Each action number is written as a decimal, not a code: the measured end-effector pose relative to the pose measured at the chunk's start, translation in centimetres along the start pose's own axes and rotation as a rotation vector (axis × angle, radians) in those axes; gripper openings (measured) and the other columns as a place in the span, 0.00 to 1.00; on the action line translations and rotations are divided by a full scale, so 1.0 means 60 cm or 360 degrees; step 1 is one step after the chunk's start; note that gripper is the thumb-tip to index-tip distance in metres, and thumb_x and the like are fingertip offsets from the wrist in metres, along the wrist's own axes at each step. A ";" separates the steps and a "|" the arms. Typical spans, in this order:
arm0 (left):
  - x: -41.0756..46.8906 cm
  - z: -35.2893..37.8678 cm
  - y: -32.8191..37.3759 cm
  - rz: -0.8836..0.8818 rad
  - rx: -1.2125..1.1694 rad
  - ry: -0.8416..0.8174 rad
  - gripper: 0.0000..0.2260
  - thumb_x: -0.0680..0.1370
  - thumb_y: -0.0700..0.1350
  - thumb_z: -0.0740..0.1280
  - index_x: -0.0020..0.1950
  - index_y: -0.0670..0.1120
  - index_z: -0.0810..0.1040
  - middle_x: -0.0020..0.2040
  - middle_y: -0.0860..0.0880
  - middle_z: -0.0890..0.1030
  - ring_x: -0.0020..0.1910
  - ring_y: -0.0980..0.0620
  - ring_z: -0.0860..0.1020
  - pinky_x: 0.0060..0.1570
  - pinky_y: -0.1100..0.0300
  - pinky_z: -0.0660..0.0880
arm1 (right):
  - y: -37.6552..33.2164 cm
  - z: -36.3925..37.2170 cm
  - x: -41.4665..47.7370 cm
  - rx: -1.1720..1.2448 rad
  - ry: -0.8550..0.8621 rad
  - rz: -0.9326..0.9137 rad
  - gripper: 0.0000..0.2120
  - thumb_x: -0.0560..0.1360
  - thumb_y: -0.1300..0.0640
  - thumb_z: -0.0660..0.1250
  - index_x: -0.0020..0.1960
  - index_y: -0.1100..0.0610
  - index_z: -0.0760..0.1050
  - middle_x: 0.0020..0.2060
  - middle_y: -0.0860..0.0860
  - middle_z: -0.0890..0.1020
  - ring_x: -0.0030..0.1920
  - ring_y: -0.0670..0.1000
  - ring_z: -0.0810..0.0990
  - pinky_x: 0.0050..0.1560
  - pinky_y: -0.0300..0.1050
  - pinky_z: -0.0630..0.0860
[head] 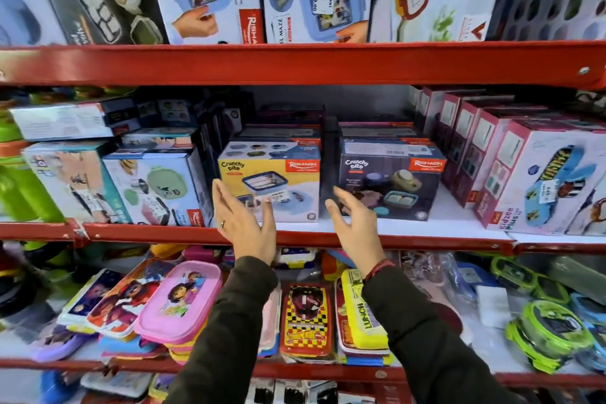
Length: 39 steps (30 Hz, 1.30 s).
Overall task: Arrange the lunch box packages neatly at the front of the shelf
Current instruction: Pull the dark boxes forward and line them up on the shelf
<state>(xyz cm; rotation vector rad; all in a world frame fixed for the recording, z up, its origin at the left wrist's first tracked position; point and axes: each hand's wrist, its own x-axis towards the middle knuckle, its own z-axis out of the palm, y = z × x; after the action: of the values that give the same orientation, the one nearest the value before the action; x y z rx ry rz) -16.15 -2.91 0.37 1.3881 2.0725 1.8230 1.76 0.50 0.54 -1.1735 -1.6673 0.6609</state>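
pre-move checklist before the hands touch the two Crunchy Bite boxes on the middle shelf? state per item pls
1. Left hand empty, fingers spread: ok.
2. Right hand empty, open: ok.
3. Yellow Crunchy Bite box upright, label facing out: ok.
4. Dark Crunchy Bite box upright, label facing out: ok.
5. Both boxes flush with the red shelf edge: not ok, white shelf shows in front of them.
6. Black bottle standing in the gap between the boxes, free of both: cannot tell.
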 end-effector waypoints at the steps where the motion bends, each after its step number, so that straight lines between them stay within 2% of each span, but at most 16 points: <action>1: 0.011 -0.011 -0.013 -0.0067 0.0007 -0.0034 0.41 0.79 0.59 0.59 0.84 0.40 0.46 0.84 0.39 0.53 0.83 0.40 0.54 0.80 0.45 0.49 | -0.002 0.011 0.002 -0.0058 -0.0015 0.0011 0.22 0.83 0.50 0.66 0.74 0.57 0.73 0.71 0.56 0.80 0.72 0.55 0.77 0.74 0.50 0.73; 7: 0.048 -0.039 -0.071 -0.0160 0.0081 -0.0353 0.40 0.77 0.64 0.52 0.82 0.40 0.57 0.80 0.37 0.66 0.80 0.36 0.61 0.80 0.44 0.55 | -0.009 0.050 0.011 -0.0263 -0.0014 0.0095 0.22 0.83 0.49 0.65 0.72 0.60 0.74 0.67 0.61 0.82 0.68 0.61 0.80 0.69 0.56 0.77; 9: 0.049 -0.044 -0.085 -0.0126 -0.0001 -0.0418 0.41 0.76 0.66 0.54 0.81 0.41 0.60 0.78 0.38 0.69 0.78 0.37 0.64 0.79 0.43 0.59 | -0.007 0.050 0.008 -0.0225 -0.0029 0.0098 0.27 0.78 0.44 0.68 0.71 0.59 0.75 0.65 0.59 0.84 0.66 0.60 0.82 0.68 0.59 0.78; 11: 0.049 -0.055 -0.096 -0.0051 -0.0108 -0.0471 0.43 0.73 0.68 0.56 0.81 0.43 0.61 0.76 0.38 0.70 0.76 0.39 0.67 0.77 0.48 0.61 | -0.004 0.049 0.001 -0.0189 0.0001 0.0090 0.33 0.72 0.42 0.73 0.72 0.57 0.74 0.66 0.58 0.83 0.66 0.58 0.82 0.69 0.59 0.79; 14: 0.053 -0.077 -0.106 0.0084 -0.0299 -0.0623 0.43 0.70 0.62 0.64 0.82 0.48 0.58 0.71 0.43 0.67 0.71 0.50 0.66 0.72 0.61 0.59 | -0.004 0.042 -0.010 -0.0064 0.0054 -0.0031 0.35 0.70 0.55 0.80 0.74 0.54 0.72 0.66 0.54 0.77 0.66 0.54 0.79 0.69 0.52 0.78; 17: 0.060 -0.098 -0.111 0.0225 -0.0441 -0.0746 0.43 0.71 0.51 0.70 0.83 0.52 0.56 0.69 0.49 0.65 0.71 0.53 0.67 0.73 0.67 0.62 | -0.007 0.033 -0.014 -0.0013 0.0127 -0.0151 0.37 0.70 0.57 0.80 0.75 0.48 0.70 0.65 0.51 0.73 0.68 0.52 0.76 0.72 0.52 0.76; 19: 0.065 -0.105 -0.110 0.0304 -0.0523 -0.0733 0.41 0.73 0.49 0.71 0.83 0.52 0.56 0.71 0.50 0.67 0.74 0.52 0.69 0.75 0.63 0.66 | -0.016 0.025 -0.014 0.0014 0.0184 -0.0189 0.36 0.70 0.59 0.80 0.75 0.51 0.71 0.64 0.51 0.72 0.67 0.53 0.76 0.71 0.55 0.78; 21: 0.072 -0.112 -0.104 0.0299 -0.0654 -0.0697 0.36 0.75 0.47 0.72 0.80 0.51 0.60 0.74 0.49 0.71 0.75 0.51 0.71 0.77 0.54 0.69 | -0.029 0.019 -0.013 0.0037 0.0224 -0.0213 0.34 0.70 0.58 0.80 0.74 0.54 0.72 0.63 0.50 0.73 0.66 0.55 0.77 0.68 0.54 0.79; 24: 0.080 -0.124 -0.082 0.0216 -0.0814 -0.0623 0.23 0.75 0.52 0.73 0.67 0.57 0.68 0.70 0.44 0.76 0.71 0.46 0.76 0.74 0.40 0.72 | -0.049 0.015 -0.012 0.0098 0.0336 -0.0243 0.30 0.71 0.52 0.80 0.70 0.56 0.77 0.60 0.52 0.80 0.61 0.52 0.82 0.62 0.46 0.81; 26: 0.082 -0.134 -0.065 0.0192 -0.0907 -0.0597 0.19 0.75 0.54 0.72 0.63 0.59 0.70 0.67 0.47 0.78 0.70 0.47 0.77 0.74 0.42 0.73 | -0.066 0.015 -0.009 0.0281 0.0413 -0.0205 0.24 0.71 0.50 0.79 0.64 0.56 0.80 0.57 0.52 0.85 0.58 0.48 0.85 0.58 0.40 0.82; 28: 0.083 -0.142 -0.053 0.0219 -0.0975 -0.0610 0.21 0.76 0.54 0.70 0.68 0.58 0.70 0.70 0.50 0.78 0.71 0.49 0.76 0.73 0.49 0.73 | -0.084 0.012 -0.007 0.0510 0.0441 -0.0159 0.21 0.73 0.47 0.78 0.61 0.56 0.80 0.55 0.50 0.86 0.55 0.40 0.85 0.56 0.35 0.80; 30: 0.089 -0.143 -0.052 0.0280 -0.0927 -0.0624 0.28 0.76 0.50 0.69 0.75 0.57 0.67 0.75 0.48 0.74 0.73 0.48 0.74 0.72 0.52 0.73 | -0.094 0.005 -0.004 0.0589 0.0405 -0.0187 0.24 0.74 0.41 0.74 0.63 0.55 0.79 0.56 0.50 0.84 0.55 0.35 0.83 0.57 0.31 0.77; 32: 0.100 -0.136 -0.060 0.0314 -0.0775 -0.0571 0.31 0.77 0.45 0.69 0.79 0.55 0.64 0.76 0.47 0.71 0.73 0.48 0.73 0.72 0.49 0.74 | -0.093 0.006 -0.001 0.0523 0.0289 -0.0231 0.27 0.74 0.42 0.70 0.68 0.56 0.77 0.62 0.54 0.81 0.59 0.36 0.81 0.58 0.30 0.76; 34: 0.110 -0.126 -0.066 0.0313 -0.0676 -0.0517 0.31 0.79 0.40 0.69 0.80 0.52 0.63 0.74 0.48 0.71 0.72 0.48 0.73 0.72 0.44 0.74 | -0.085 0.014 0.004 0.0492 0.0183 -0.0228 0.25 0.74 0.51 0.76 0.70 0.50 0.75 0.67 0.55 0.78 0.65 0.45 0.81 0.60 0.34 0.79; 36: 0.114 -0.117 -0.065 0.0259 -0.0613 -0.0497 0.31 0.80 0.37 0.69 0.81 0.50 0.63 0.72 0.51 0.72 0.70 0.49 0.73 0.71 0.46 0.74 | -0.074 0.025 0.011 0.0429 0.0191 -0.0220 0.29 0.73 0.60 0.78 0.70 0.45 0.73 0.68 0.51 0.77 0.68 0.51 0.80 0.64 0.42 0.81; 39: 0.118 -0.106 -0.065 0.0143 -0.0586 -0.0518 0.31 0.80 0.35 0.69 0.81 0.48 0.63 0.71 0.51 0.73 0.70 0.51 0.73 0.71 0.49 0.74 | -0.067 0.043 0.023 0.0352 0.0234 -0.0153 0.30 0.74 0.64 0.76 0.73 0.54 0.73 0.64 0.48 0.77 0.65 0.52 0.80 0.68 0.52 0.80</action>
<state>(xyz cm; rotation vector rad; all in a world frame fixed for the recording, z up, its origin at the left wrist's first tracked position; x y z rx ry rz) -26.19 -2.89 2.63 1.5615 1.4568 1.7509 -2.32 0.41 3.39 -0.9552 -1.4766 0.6636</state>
